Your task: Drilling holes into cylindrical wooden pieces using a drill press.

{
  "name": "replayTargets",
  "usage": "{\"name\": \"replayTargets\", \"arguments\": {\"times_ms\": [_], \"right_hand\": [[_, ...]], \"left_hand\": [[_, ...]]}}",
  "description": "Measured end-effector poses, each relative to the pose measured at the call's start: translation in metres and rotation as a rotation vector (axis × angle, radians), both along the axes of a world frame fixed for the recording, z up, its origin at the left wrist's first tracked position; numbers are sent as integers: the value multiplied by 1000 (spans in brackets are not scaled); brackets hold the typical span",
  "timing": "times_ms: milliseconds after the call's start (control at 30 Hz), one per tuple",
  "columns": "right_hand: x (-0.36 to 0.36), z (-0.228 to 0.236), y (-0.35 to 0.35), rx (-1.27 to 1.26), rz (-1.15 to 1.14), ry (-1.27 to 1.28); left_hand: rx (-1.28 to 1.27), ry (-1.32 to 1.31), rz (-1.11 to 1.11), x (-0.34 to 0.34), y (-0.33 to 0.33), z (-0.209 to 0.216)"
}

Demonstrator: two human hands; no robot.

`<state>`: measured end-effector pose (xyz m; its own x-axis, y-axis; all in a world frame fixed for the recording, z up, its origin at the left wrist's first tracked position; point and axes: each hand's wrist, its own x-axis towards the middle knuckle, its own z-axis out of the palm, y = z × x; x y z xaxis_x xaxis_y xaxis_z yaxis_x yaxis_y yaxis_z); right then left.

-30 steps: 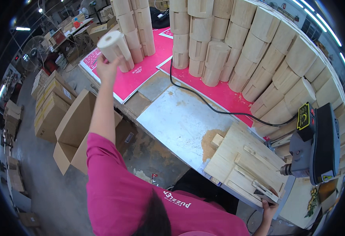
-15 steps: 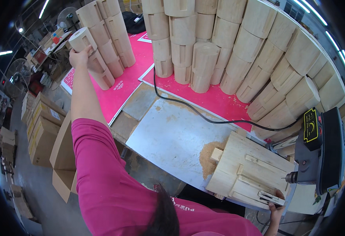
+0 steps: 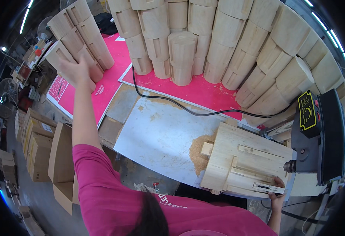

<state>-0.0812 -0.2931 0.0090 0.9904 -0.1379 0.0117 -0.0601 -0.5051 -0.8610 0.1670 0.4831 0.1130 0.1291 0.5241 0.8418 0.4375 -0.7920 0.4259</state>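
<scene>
My left hand [image 3: 75, 72] is at the left stack, in front of a pale wooden cylinder [image 3: 58, 53] with a long slot in its side. Its fingers look spread, though slightly blurred, and seem free of the wood. At the lower right, my right hand [image 3: 276, 192] has its thumb and fingers closed around the end of a narrow, clamp-like piece [image 3: 263, 187] with dark and light parts. That piece sits at the near right corner of a flat wooden jig [image 3: 223, 157] with raised strips [image 3: 265, 154].
A drill press [image 3: 316, 141] stands right of the jig, its chuck [image 3: 289, 166] over the jig's edge. Rows of stacked wooden cylinders [image 3: 182, 59] line the back on pink sheets [image 3: 150, 80]. A black cable [image 3: 196, 114] crosses behind sawdust [image 3: 199, 155]. Cardboard boxes [image 3: 62, 165] stand left.
My left hand has shifted from gripping the top cylinder to in front of the stack, fingers loosened. The cylinder stays on the stack. My right hand keeps its place; the view has turned slightly.
</scene>
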Motion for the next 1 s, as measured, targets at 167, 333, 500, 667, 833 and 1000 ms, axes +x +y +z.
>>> {"name": "replayTargets", "arguments": {"times_ms": [167, 333, 500, 667, 833, 1000], "right_hand": [[3, -2, 3, 24, 25, -42], [4, 3, 8, 10, 11, -43], [4, 9, 19, 71, -22, -83], [0, -4, 11, 222, -58, -58], [2, -17, -2, 212, 1, -44], [1, -9, 1, 221, 23, -75]], "left_hand": [[-90, -166, -748, 38, -140, -29], [-507, -70, -860, 50, -267, -50], [-369, -107, -660, 79, -302, -65], [-401, -165, -672, 82, -307, -66], [-652, -371, -1051, 43, -296, -75], [-925, -378, -1323, -49, -329, -54]]}}
